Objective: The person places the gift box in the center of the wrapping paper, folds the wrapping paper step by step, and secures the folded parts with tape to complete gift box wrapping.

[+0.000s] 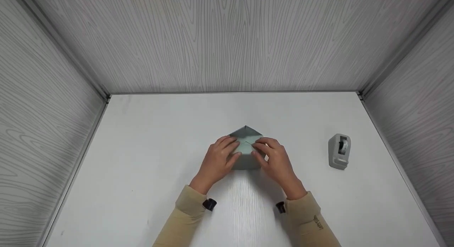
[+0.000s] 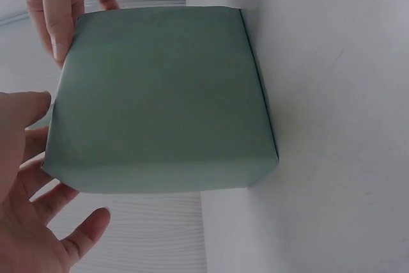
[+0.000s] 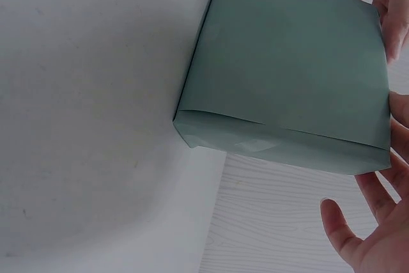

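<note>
A box wrapped in pale green paper (image 1: 245, 162) stands on the white table, between both hands in the head view. At its far top edge the paper rises in a pointed, triangular flap (image 1: 245, 131). My left hand (image 1: 217, 158) rests its fingers and thumb on the left part of the top. From the right, my right hand (image 1: 278, 161) touches the top with spread fingers. Flat green paper covers the box side (image 2: 163, 94) in the left wrist view. A long paper fold (image 3: 281, 133) crosses the side edge in the right wrist view. Some fingertips are hidden behind the box.
A grey tape dispenser (image 1: 339, 152) with a roll of tape stands on the table (image 1: 159, 133) at the right. Wood-grain panels (image 1: 227, 44) enclose the table at the back and both sides. Small black cameras (image 1: 209, 204) sit at both wrists.
</note>
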`<state>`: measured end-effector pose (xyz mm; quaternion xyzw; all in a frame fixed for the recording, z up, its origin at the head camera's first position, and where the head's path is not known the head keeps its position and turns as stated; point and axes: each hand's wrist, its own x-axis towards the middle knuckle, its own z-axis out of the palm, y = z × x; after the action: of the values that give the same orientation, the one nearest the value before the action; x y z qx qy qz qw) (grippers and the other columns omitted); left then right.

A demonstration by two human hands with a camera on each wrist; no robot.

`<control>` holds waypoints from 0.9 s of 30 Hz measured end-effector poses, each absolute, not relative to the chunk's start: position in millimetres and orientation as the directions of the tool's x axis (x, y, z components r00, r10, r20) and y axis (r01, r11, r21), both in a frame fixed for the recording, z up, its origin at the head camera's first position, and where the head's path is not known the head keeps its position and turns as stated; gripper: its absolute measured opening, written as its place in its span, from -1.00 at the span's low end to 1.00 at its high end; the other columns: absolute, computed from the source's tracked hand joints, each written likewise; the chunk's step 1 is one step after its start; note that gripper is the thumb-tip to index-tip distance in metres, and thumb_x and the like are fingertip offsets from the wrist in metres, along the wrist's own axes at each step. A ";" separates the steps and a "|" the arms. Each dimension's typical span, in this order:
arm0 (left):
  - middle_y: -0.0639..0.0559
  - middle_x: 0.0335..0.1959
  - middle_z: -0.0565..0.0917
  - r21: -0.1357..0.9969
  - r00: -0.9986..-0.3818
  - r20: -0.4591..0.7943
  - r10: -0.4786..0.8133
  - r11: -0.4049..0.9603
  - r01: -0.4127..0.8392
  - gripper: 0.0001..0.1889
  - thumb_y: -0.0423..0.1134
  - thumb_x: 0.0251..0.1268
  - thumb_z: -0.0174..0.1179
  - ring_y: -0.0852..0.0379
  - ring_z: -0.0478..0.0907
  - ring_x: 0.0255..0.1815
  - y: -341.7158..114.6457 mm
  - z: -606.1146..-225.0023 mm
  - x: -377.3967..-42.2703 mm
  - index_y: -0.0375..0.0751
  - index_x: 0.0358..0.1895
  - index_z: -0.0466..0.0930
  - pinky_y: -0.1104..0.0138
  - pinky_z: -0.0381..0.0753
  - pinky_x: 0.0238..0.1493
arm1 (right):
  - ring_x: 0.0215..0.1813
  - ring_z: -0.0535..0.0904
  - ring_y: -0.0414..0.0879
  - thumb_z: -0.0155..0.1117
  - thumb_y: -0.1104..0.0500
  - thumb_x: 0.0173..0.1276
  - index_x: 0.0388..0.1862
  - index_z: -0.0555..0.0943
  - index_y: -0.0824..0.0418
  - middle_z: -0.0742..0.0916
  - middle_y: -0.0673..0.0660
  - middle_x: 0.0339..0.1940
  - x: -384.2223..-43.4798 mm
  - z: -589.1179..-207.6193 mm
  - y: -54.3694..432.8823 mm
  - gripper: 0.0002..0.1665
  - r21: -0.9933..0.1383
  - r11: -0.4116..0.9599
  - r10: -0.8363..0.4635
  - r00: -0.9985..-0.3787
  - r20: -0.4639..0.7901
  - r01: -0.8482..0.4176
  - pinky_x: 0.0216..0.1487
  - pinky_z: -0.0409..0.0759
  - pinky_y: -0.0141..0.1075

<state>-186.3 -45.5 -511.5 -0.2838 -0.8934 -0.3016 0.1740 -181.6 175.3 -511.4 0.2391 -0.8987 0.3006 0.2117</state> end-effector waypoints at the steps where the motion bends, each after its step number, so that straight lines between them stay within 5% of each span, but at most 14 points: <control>1: -0.07 0.22 0.56 0.458 -0.780 0.478 0.403 0.644 0.613 -0.61 -0.09 0.43 0.19 -0.04 0.40 0.30 -47.7 -511.0 -185.6 -0.25 0.17 0.61 -0.01 0.47 0.12 | 0.11 0.55 0.01 0.38 0.13 0.34 -0.04 0.73 0.22 0.65 0.10 0.03 -181.6 -511.3 175.3 -0.73 -0.441 0.705 -0.300 -0.798 0.523 -0.555 0.04 0.51 -0.06; 7: -0.08 0.19 0.57 0.487 -0.771 0.516 0.373 0.613 0.622 -0.64 -0.14 0.39 0.24 0.01 0.44 0.28 -59.2 -513.0 -183.1 -0.31 0.11 0.63 0.09 0.44 0.20 | 0.11 0.55 -0.01 0.39 0.13 0.34 -0.05 0.74 0.20 0.65 0.08 0.02 -182.0 -511.3 175.4 -0.74 -0.457 0.704 -0.284 -0.805 0.520 -0.544 0.06 0.50 -0.05; 27: -0.05 0.13 0.59 0.304 -0.685 0.541 0.488 0.645 0.701 -0.70 -0.15 0.41 0.21 0.03 0.49 0.21 -67.2 -517.6 -187.7 -0.21 0.06 0.69 0.11 0.52 0.11 | 0.06 0.56 -0.03 0.37 0.11 0.35 -0.06 0.73 0.19 0.65 0.06 0.00 -181.7 -511.4 174.3 -0.75 -0.450 0.703 -0.293 -0.800 0.523 -0.551 -0.01 0.51 -0.07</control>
<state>-187.7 -67.2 -517.6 -0.3369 -0.8823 -0.2525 0.2102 -181.7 174.3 -511.4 0.2348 -0.8982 0.3057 0.2114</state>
